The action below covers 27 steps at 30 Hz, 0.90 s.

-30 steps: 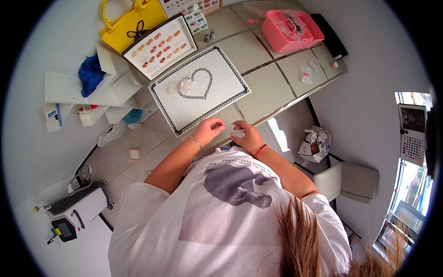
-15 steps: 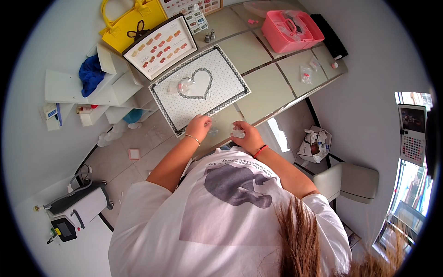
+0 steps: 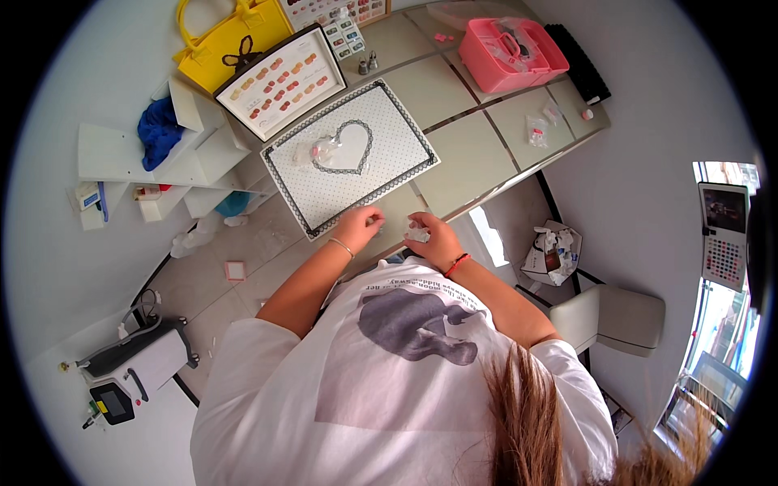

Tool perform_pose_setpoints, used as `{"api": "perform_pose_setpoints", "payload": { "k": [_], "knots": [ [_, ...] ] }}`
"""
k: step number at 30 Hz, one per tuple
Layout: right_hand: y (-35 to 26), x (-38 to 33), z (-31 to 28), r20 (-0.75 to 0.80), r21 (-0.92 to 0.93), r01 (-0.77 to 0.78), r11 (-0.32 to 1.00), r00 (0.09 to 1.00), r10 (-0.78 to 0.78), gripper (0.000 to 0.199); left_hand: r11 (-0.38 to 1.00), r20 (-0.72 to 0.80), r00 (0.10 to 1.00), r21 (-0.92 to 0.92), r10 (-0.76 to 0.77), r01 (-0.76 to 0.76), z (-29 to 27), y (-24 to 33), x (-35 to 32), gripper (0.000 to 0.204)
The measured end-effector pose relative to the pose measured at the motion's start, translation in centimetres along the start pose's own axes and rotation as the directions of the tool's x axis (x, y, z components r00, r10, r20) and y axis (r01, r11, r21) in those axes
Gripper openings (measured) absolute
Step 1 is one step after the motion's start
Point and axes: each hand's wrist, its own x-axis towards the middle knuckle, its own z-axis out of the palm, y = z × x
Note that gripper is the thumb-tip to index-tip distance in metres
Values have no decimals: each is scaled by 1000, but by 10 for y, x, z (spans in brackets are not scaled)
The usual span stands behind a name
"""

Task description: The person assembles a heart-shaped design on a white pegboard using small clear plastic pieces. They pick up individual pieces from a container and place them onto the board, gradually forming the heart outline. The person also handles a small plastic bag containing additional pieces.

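My left hand (image 3: pixel 356 228) is at the table's near edge, by the lower corner of a white dotted mat (image 3: pixel 389 121) with a black lace border and heart. Its fingers curl together, and whatever they may pinch is too small to make out. Just to the right, my right hand (image 3: pixel 440 243) is closed around a small crumpled clear plastic bag (image 3: pixel 417 234). A gap separates the two hands. On the mat lies another clear plastic bag (image 3: pixel 305 154) with a small pink-and-white item (image 3: pixel 322 151) in or beside it.
A framed colour chart (image 3: pixel 284 85) leans behind the mat, before a yellow bag (image 3: pixel 235 49). At the table's far right stand an open pink case (image 3: pixel 510 61) and a black brush-like strip (image 3: pixel 577 65). Small clear packets (image 3: pixel 536 131) lie nearer. A waste bin (image 3: pixel 553 253) and chair (image 3: pixel 620 320) stand right.
My left hand has shifted slightly right, and its fingers have curled in over the spot where a small clear piece showed on the table. My right hand has barely moved.
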Motion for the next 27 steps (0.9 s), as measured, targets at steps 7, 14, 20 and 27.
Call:
{"api": "perform_pose_setpoints", "payload": {
  "k": [7, 14, 20, 27],
  "knots": [
    [-7, 1, -2, 23, 1, -5, 1000, 1000, 5, 57, 924, -5, 937, -165, 348, -344, 0, 41, 1, 14],
    [0, 1, 0, 10, 9, -11, 1000, 1000, 10, 57, 979, -97, 995, -197, 35, -53, -7, 26, 6, 15],
    [-4, 0, -2, 16, -14, -9, 1000, 1000, 9, 57, 984, -223, 974, 176, 29, 11, -9, -38, 20, 19],
    [-5, 0, -2, 18, -3, -20, 1000, 1000, 20, 57, 938, -143, 988, 347, 56, -3, 0, -41, 21, 26]
  ]
}}
